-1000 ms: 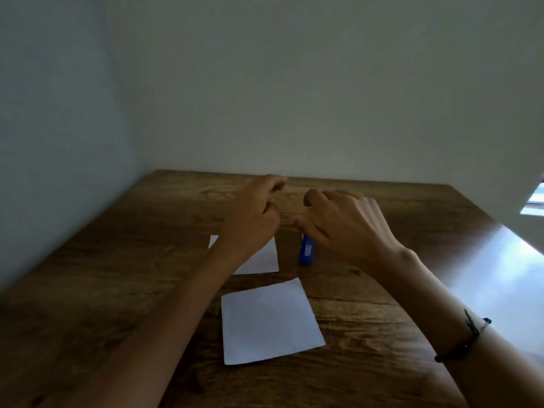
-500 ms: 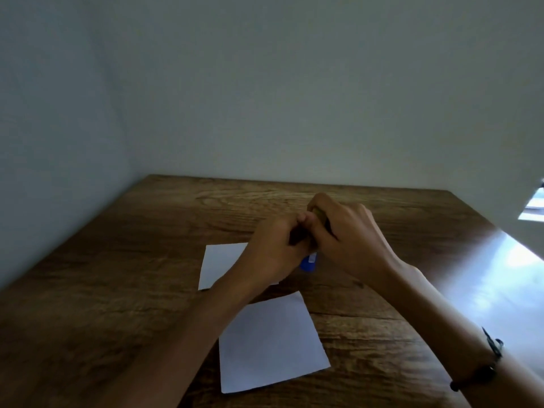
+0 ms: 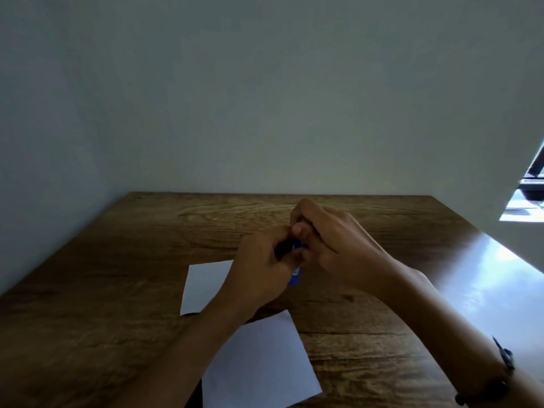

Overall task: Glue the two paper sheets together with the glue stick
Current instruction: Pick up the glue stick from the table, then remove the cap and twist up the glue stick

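1. No container shows on the desk [image 3: 117, 290]; the only things lying on it are two white paper sheets.
2. The far paper sheet [image 3: 206, 284] lies flat near the middle of the desk, its right part hidden behind the left wrist.
3. The near paper sheet [image 3: 262, 366] lies flat close to the near edge, turned a little askew, apart from the far one with bare wood between them.
4. The glue stick [image 3: 295, 275], blue, is held above the desk between the two hands, over the gap just right of the far sheet.
5. The left hand [image 3: 262, 269] curls its fingers round the lower body of the stick, whose blue end pokes out below the fist.
6. The right hand [image 3: 335, 242] has its fingers bunched and pressed together at the upper end of the stick; it seems to pinch the cap, though that end is hidden.
7. A dark bracelet [image 3: 497, 378] circles the right wrist.
8. The desk is dark brown wood with strong grain, and daylight glares on its right side.
9. It stands in a corner of plain pale walls [image 3: 265, 98]; a window [image 3: 530, 195] shows at the right edge.
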{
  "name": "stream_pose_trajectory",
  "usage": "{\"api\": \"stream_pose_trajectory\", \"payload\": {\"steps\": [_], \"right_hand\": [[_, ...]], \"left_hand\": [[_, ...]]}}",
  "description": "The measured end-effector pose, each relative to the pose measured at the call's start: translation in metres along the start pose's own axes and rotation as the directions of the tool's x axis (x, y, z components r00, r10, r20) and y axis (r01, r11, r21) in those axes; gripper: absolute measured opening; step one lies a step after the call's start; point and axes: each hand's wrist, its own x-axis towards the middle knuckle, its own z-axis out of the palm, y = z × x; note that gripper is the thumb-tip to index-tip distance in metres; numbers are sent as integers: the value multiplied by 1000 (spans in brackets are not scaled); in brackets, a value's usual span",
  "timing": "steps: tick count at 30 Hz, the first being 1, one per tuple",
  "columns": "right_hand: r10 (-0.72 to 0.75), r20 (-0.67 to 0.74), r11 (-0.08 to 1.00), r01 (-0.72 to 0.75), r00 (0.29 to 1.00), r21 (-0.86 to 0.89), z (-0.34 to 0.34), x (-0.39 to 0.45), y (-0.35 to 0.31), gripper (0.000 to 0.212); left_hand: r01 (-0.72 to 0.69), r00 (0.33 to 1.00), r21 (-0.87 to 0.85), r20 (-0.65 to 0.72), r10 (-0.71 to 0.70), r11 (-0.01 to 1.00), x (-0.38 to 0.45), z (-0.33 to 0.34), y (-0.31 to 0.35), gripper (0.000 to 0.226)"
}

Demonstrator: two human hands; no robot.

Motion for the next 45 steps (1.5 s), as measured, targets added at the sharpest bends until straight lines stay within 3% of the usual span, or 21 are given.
{"api": "stream_pose_trajectory", "payload": {"steps": [3,8,11,14,17,19,22,25,33,36,38,40,45], "right_hand": [[-18,48,999,16,999,33,-5,-1,2,6],[-18,-21,994,21,1000,107,-21,-3,0,20],[53,-169,990,-29,984,138,-24,-4,7,34],[208,-201,962,-164,957,217,-15,-4,20,45],[395,-137,854,-307,909,420,0,-5,35,30],[449,-133,822,-350,884,448,8,-7,43,16],[488,-93,822,-420,868,385,16,-9,51,15],[455,-19,872,-441,890,214,19,-12,52,14],[338,34,941,-337,941,-29,28,-10,47,21],[284,-66,955,-288,957,-64,24,-7,37,40],[268,-182,963,-262,946,59,21,-3,22,41],[323,-201,935,-280,925,215,22,-2,4,35],[429,2,792,-376,904,481,51,-12,-18,34]], "left_hand": [[-13,1000,-1,22,13,1000,0,-1,0,4],[53,998,-33,42,-51,998,0,-2,-1,20],[105,994,-23,-21,-105,994,3,-5,-1,26],[139,988,-26,-65,-141,990,3,-5,-1,28],[160,983,-26,-84,-162,987,2,-3,-1,34],[156,983,-18,-93,-157,988,1,-1,-2,37],[148,984,-23,-92,-149,989,1,-1,-4,38],[153,983,-37,-98,-155,988,1,-1,-6,38],[134,983,-35,-120,-137,990,1,0,-9,39],[142,978,-41,-151,-147,989,2,-1,-9,44],[143,973,-51,-176,-150,988,4,-3,-9,43],[154,965,-70,-202,-165,986,5,-6,-8,41],[179,955,-163,-209,-211,970,5,-10,-9,19]]}}
